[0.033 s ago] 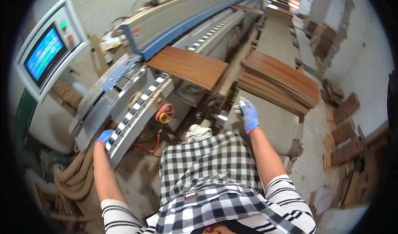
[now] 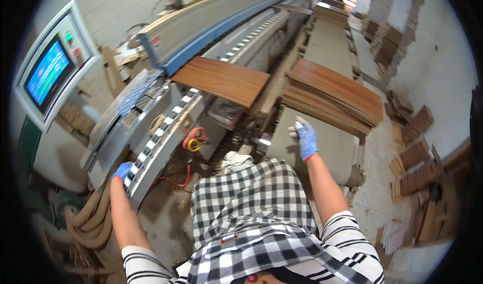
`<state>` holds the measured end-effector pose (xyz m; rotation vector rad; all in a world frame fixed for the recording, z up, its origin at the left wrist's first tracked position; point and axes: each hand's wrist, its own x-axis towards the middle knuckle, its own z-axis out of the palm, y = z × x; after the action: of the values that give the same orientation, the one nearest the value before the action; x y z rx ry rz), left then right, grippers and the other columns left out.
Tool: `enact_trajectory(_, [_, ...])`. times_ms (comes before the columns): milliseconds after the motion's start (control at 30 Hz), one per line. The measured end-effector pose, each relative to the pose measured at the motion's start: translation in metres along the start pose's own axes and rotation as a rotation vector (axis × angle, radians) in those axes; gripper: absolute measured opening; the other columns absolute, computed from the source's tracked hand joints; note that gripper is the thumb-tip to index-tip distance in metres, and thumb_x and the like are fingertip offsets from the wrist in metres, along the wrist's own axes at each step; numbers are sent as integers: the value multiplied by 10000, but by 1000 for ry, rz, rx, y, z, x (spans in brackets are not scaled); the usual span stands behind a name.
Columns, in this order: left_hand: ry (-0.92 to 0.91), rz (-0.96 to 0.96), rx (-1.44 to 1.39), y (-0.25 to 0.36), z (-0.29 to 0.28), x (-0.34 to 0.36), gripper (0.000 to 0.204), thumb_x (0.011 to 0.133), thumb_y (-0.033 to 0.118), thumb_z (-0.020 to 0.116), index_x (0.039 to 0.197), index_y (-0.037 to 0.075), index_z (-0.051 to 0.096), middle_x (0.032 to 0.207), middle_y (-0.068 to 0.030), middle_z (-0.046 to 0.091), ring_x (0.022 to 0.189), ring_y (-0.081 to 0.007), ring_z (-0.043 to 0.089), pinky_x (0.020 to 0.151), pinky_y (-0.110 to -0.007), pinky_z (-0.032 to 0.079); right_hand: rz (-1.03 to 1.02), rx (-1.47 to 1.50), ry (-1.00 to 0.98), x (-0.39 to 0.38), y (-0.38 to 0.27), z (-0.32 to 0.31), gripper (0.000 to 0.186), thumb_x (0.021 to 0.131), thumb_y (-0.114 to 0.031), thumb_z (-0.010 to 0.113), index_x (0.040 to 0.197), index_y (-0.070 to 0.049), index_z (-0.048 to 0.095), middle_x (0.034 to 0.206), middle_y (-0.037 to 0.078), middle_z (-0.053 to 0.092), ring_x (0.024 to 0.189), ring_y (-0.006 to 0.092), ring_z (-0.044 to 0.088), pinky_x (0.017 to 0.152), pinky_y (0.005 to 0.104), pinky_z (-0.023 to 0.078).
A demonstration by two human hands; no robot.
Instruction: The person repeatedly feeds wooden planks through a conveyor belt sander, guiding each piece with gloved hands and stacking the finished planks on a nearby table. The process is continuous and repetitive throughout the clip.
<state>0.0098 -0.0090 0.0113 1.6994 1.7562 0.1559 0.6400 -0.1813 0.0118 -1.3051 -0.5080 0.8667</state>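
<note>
My left hand (image 2: 123,170), in a blue glove, is at the near end of a rail with dark and white rollers (image 2: 160,133); its fingers are mostly hidden. Over the grey belt (image 2: 327,143) hovers my right hand (image 2: 306,137), gloved in blue with whitish fingertips. Its fingers are loosely bent and apart, with nothing in them. A reddish-brown wood-grain board (image 2: 221,79) lies across the machine's roller track, its far left end under the blue-edged beam (image 2: 176,61). Beyond my right hand, a stack of similar boards (image 2: 334,90) rests on the belt.
A lit control screen (image 2: 49,71) stands at the left. Ribbed hoses (image 2: 90,218) curl below the machine. Red and yellow rings, apparently scissor handles (image 2: 194,139), hang on the rail's side. Small board piles (image 2: 417,155) line the right wall. A white cloth (image 2: 236,161) lies before my apron.
The whole view has shifted slightly, so the machine and boards sit a little further left. My right hand has turned slightly and its fingers have loosened. My left hand stays at the rail's end.
</note>
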Motion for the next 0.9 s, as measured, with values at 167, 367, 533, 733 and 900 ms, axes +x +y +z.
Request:
enact_trajectory(167, [-69,44,-233,-73,-8,48,295,848,272,502,953,29,634,882,-37,617,787,-160,542,729,-311,437,-350,-118,507,53,-15,-186,553,881,-149,499,1374,-157,249,731,29,589,530,85,483,452,230,400])
enact_trajectory(367, [-31,-97,-329,-117,-19,68,283,854,257,503,975,34,628,891,-35,614,798,-156,541,737,-310,437,-316,-104,789,80,-78,-271,650,865,-162,537,1392,-110,161,731,77,595,525,110,510,489,246,416])
enact_trajectory(533, [-6,-143,-331,-137,-20,76,274,858,244,504,993,38,623,899,-33,611,807,-152,540,744,-309,437,-254,-91,796,98,-94,-294,427,858,-240,568,1233,-123,401,712,90,585,460,116,482,399,260,378])
enact_trajectory(733, [19,-149,-308,-161,-28,81,265,863,229,505,1015,43,618,909,-30,609,818,-147,539,751,-307,438,-423,78,890,111,-72,-300,206,818,-145,622,951,-20,526,672,61,549,450,120,488,407,269,399])
enact_trajectory(900, [-71,-70,-226,-101,0,76,274,864,241,508,1019,43,619,917,-19,606,836,-149,531,779,-295,431,-283,442,751,27,-67,-262,114,767,-117,580,873,-90,548,698,21,537,463,123,451,518,292,469])
